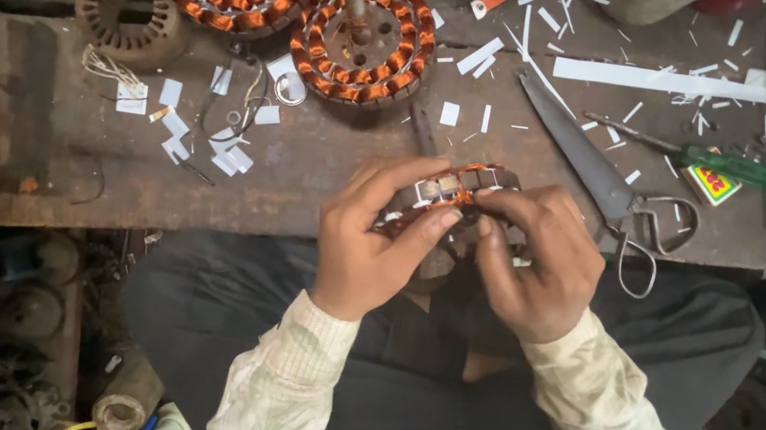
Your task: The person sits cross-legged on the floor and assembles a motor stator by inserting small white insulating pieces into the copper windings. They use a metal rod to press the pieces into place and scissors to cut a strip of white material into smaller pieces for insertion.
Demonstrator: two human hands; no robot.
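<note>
Stator (453,187), copper-wound: left hand (369,243) and right hand (533,263) both grip it; thumbs best press white slot papers squarely home.

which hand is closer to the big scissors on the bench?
Right. The right hand sits just left of the scissors, close to their handle loops. The left hand is farther left, beyond the wound stator both hands hold.

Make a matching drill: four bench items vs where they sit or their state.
1 scissors
2 green-handled screwdriver
3 bare stator core
4 stator with copper windings

A held in both hands
B far left of bench, unwound
C just right of the right hand
D beyond the scissors, handle to the right

Pairs: 1-C, 2-D, 3-B, 4-A
</note>
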